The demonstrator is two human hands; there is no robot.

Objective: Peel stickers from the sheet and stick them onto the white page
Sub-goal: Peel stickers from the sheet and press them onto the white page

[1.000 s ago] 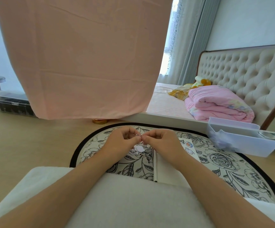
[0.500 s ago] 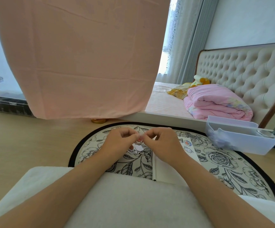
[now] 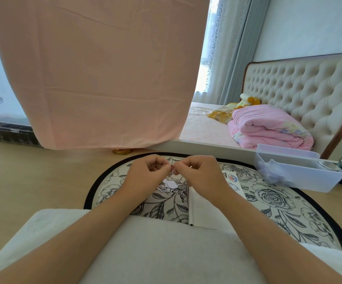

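A small pink round sticker (image 3: pixel 172 169) is pinched between the fingertips of my left hand (image 3: pixel 145 177) and my right hand (image 3: pixel 202 175), both raised a little over the floral mat (image 3: pixel 268 201). Under the hands lies a small pile of loose cut-out stickers (image 3: pixel 169 185). The white page (image 3: pixel 205 210) lies on the mat below my right forearm, mostly hidden by it. Two stickers (image 3: pixel 232 181) show on its far right corner.
A clear plastic bin (image 3: pixel 295 173) stands at the mat's right edge. A hanging pink cloth (image 3: pixel 96 68) fills the space ahead. The bed (image 3: pixel 207 128) with a folded pink quilt (image 3: pixel 268 128) is behind. A white cushion (image 3: pixel 166 253) covers my lap.
Both hands stay together on the small sticker, their fingertips shifting slightly as they work it. The view has tilted a little.
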